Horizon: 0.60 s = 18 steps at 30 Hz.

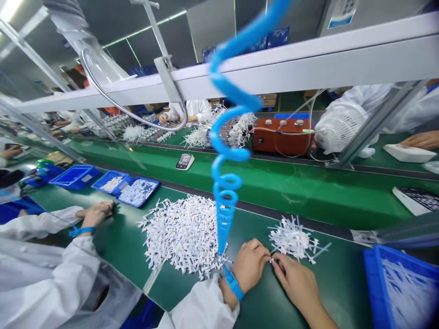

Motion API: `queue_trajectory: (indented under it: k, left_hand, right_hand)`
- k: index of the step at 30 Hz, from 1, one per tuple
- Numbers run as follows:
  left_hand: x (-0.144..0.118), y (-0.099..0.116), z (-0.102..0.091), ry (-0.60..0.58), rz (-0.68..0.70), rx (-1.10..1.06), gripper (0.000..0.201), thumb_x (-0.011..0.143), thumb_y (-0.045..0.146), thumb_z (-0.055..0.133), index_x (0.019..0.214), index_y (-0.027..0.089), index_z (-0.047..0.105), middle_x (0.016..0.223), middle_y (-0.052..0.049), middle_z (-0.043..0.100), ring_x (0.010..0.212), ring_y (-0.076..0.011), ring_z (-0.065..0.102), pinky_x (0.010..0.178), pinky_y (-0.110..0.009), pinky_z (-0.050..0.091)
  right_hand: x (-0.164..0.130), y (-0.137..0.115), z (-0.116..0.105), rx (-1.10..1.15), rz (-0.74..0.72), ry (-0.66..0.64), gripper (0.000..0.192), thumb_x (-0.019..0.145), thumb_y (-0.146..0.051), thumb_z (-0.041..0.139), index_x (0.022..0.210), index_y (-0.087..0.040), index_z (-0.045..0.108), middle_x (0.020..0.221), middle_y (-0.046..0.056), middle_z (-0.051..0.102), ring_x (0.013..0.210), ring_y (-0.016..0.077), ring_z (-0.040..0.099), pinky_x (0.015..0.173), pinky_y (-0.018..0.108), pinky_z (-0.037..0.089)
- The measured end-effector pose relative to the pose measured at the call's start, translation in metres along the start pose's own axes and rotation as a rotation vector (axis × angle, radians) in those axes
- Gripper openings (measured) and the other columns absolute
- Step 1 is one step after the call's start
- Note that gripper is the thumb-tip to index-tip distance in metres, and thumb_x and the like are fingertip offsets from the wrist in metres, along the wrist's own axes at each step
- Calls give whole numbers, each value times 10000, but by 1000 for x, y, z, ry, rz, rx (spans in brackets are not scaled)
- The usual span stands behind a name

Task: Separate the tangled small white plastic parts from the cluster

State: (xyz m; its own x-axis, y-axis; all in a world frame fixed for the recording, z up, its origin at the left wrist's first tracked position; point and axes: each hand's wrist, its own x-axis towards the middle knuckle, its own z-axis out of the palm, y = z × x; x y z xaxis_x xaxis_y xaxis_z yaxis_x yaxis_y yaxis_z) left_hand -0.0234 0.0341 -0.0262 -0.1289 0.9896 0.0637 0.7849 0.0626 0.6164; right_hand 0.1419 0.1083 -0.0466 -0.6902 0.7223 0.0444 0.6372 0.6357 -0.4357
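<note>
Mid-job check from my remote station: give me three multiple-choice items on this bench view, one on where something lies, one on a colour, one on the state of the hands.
1. Where does the large pile of white plastic parts lie relative to the person's left hand?
A. To its left
B. To its right
C. Inside a blue bin

2. What colour is the wrist strap on the left hand?
A. Red
B. Blue
C. Yellow

3. What are the left hand and right hand doing?
A. Resting flat and apart
B. Lifting a blue bin
C. Meeting fingertip to fingertip on a small white part

Answers: 1 A, the large pile spreads across the green mat left of that hand. 2 B, the strap matches the blue coiled cord. 3 C, both sets of fingertips pinch at the small white part beside the small pile.
</note>
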Motion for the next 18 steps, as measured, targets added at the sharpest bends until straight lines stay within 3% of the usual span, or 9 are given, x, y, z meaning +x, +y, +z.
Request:
queue_trajectory:
  k: [8, 18]
  left_hand:
    - [3, 0, 2, -68, 11, 50, 194, 965, 205, 448, 946, 234, 639, 976, -24, 606, 941, -182, 542, 846, -332, 394]
    - [4, -3, 6, -83, 58, 74, 239, 965, 194, 405, 928, 233, 638, 938, -33, 611, 893, -195, 546, 828, -341, 397]
  right_hand:
    - [1, -18, -11, -86, 48, -66, 188, 966, -297, 452, 977, -237, 630, 875, 15, 699, 802, 146, 645, 683, 218, 351]
    - [1, -20, -14, -56, 90, -98, 123, 926, -291, 518, 996, -261, 615, 914, -15, 693, 838, 149, 635, 721, 229, 370]
